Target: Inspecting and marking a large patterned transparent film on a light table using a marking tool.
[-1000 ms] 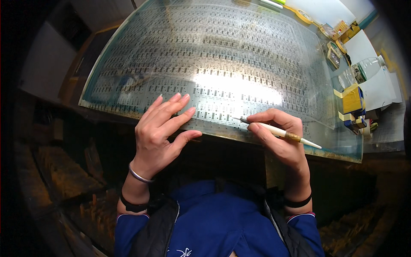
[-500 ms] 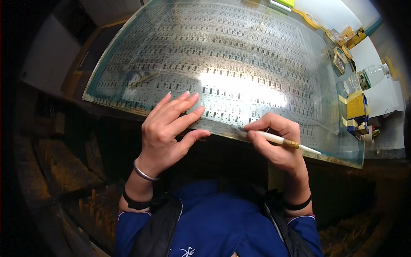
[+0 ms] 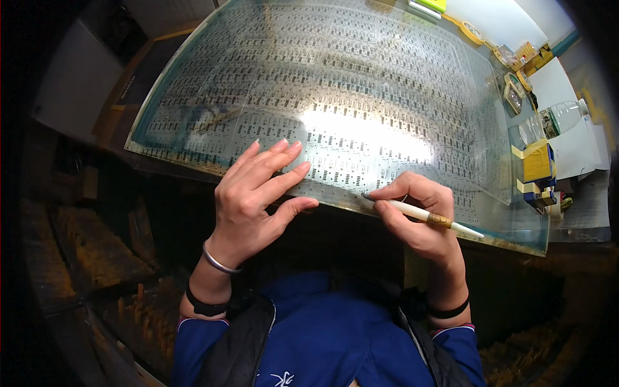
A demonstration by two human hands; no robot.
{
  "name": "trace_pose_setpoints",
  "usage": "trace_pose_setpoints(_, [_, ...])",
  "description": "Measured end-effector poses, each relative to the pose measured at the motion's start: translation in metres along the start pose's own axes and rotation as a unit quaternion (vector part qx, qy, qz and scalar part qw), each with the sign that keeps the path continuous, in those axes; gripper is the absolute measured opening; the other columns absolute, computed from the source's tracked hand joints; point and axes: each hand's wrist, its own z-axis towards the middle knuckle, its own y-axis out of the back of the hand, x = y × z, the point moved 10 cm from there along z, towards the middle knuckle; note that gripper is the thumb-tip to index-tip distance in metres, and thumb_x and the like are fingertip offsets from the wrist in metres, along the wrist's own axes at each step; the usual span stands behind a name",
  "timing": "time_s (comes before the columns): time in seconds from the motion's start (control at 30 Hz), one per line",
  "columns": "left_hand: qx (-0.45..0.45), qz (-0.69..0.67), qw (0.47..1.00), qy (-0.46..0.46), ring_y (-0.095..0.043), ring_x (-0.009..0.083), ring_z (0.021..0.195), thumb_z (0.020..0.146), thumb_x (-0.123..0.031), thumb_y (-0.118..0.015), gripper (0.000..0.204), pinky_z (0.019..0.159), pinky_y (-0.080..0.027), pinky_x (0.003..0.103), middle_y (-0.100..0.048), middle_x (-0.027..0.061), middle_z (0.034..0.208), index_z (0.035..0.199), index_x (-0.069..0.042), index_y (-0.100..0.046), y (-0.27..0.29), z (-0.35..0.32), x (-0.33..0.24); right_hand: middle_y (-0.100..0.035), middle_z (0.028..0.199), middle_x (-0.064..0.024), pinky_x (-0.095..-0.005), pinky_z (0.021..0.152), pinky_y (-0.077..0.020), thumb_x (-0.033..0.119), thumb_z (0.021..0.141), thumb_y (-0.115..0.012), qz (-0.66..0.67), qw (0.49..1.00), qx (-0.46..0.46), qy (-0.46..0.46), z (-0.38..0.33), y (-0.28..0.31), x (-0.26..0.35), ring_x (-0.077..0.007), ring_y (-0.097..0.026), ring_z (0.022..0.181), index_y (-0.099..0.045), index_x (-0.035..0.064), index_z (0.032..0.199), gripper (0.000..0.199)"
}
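Note:
A large sheet with rows of small dark printed marks (image 3: 277,119) lies on a glass-topped surface (image 3: 184,143). My left hand (image 3: 258,187) rests palm down across the near edge, fingers stretched and slightly apart on the sheet, thumb at the rim. It holds nothing. My right hand (image 3: 419,209) pinches a slim white pen-like tool (image 3: 409,208) with a gold-brown band. Its dark tip points left and meets the near edge strip of the sheet, right of my left thumb. Whether the tip is bristle or nib I cannot tell.
Bright glare covers the sheet's middle. Along the right side stand a yellow-and-blue box (image 3: 538,164), a clear plastic bottle (image 3: 567,116), tape rolls (image 3: 472,32) and a small framed object (image 3: 513,93). Dark racks with wooden pegs (image 3: 138,309) are at the lower left.
Almost nothing differs. Both hands keep their places, and the tool's tip stays by the near edge with at most a tiny shift.

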Motion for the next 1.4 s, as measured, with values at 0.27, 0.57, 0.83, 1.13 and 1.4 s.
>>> trace_pose_setpoints(0.27, [0.000, 0.001, 1.000, 0.002, -0.054, 0.0262, 0.112, 0.063, -0.023, -0.076, 0.042, 0.097, -0.037, 0.045, -0.061, 0.0084, 0.113, 0.102, -0.010, -0.066, 0.001, 0.000, 0.000, -0.061, 0.067, -0.0055, -0.0213, 0.054, -0.0427, 0.003, 0.075, -0.063, -0.013, 1.000, -0.001, 0.009, 0.001, 0.000, 0.004, -0.0075, -0.056, 0.061, -0.065, -0.0023, 0.081, 0.009])
trace_pose_setpoints(0.57, [-0.001, -0.003, 1.000, 0.001, -0.054, 0.0259, 0.112, 0.063, -0.022, -0.076, 0.042, 0.097, -0.037, 0.045, -0.060, 0.0085, 0.114, 0.102, -0.010, -0.066, 0.000, -0.001, 0.000, -0.062, 0.067, -0.0062, -0.0212, 0.053, -0.0427, 0.003, 0.075, -0.063, -0.010, 1.000, 0.012, 0.015, 0.000, -0.002, 0.005, -0.0075, -0.056, 0.059, -0.066, -0.0025, 0.082, 0.009])
trace_pose_setpoints(0.83, [0.000, -0.001, 1.000, 0.001, -0.054, 0.0258, 0.112, 0.063, -0.022, -0.076, 0.042, 0.097, -0.038, 0.045, -0.060, 0.0085, 0.114, 0.102, -0.010, -0.066, 0.001, -0.001, 0.001, -0.063, 0.067, -0.0056, -0.0192, 0.053, -0.0431, 0.003, 0.076, -0.064, -0.011, 0.998, 0.056, 0.010, 0.000, -0.006, 0.005, -0.0068, -0.057, 0.059, -0.065, -0.0027, 0.083, 0.009])
trace_pose_setpoints(1.13, [0.006, -0.007, 1.000, -0.010, -0.053, 0.0258, 0.113, 0.059, -0.024, -0.080, 0.049, 0.096, -0.038, 0.045, -0.059, 0.0092, 0.115, 0.103, -0.010, -0.065, 0.000, 0.002, 0.000, -0.064, 0.068, -0.0062, -0.0203, 0.056, -0.0452, 0.004, 0.078, -0.063, -0.022, 0.999, -0.025, 0.003, 0.011, -0.011, 0.007, -0.0070, -0.058, 0.062, -0.065, -0.0023, 0.085, 0.010])
trace_pose_setpoints(1.4, [0.001, -0.010, 1.000, -0.011, -0.053, 0.0264, 0.112, 0.058, -0.024, -0.080, 0.049, 0.096, -0.038, 0.045, -0.059, 0.0092, 0.115, 0.103, -0.010, -0.065, 0.001, 0.001, 0.000, -0.063, 0.067, -0.0054, -0.0203, 0.056, -0.0453, 0.003, 0.076, -0.062, 0.038, 0.997, -0.030, -0.053, 0.010, -0.010, -0.005, -0.0068, -0.058, 0.062, -0.065, -0.0029, 0.082, 0.009])
